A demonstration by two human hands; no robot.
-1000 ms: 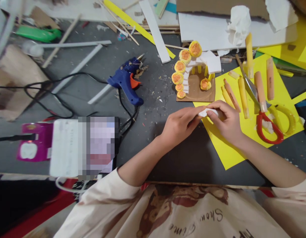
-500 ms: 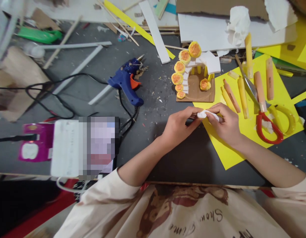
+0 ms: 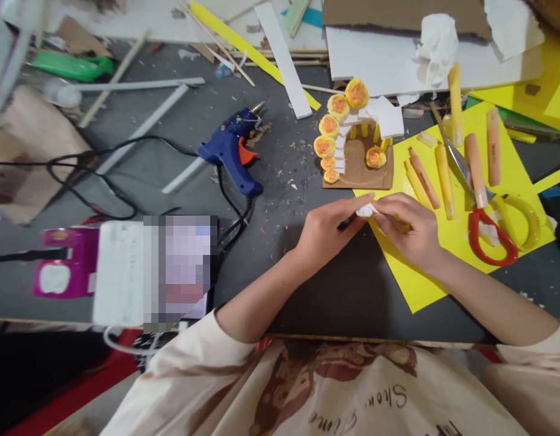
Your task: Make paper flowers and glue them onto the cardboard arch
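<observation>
Between my two hands, near the middle of the dark table, is a small crumpled white piece point(image 3: 365, 210), which looks like paper or tissue. My left hand point(image 3: 329, 233) pinches it from the left, and the fingertips of my right hand point(image 3: 409, 227) close on its right end. Just beyond my hands stands a small model on a brown cardboard base point(image 3: 356, 175), with white steps and a curved row of yellow-and-orange round pieces point(image 3: 324, 146). My right hand is over a yellow sheet point(image 3: 411, 284) that holds orange and yellow sticks point(image 3: 476, 163) and red-handled scissors point(image 3: 493, 239).
A blue glue gun point(image 3: 232, 148) with a black cable lies left of the model. White strips point(image 3: 146, 127) and a green cutter point(image 3: 71, 65) are farther left. Nearer are a magenta power adapter point(image 3: 66, 263) and a white box point(image 3: 120, 272). White board and cardboard point(image 3: 407, 15) lie at the back.
The white piece looks smaller and more bunched between my fingertips, and its end no longer shows along my right fingers. My right fingers have shifted slightly left and straightened.
</observation>
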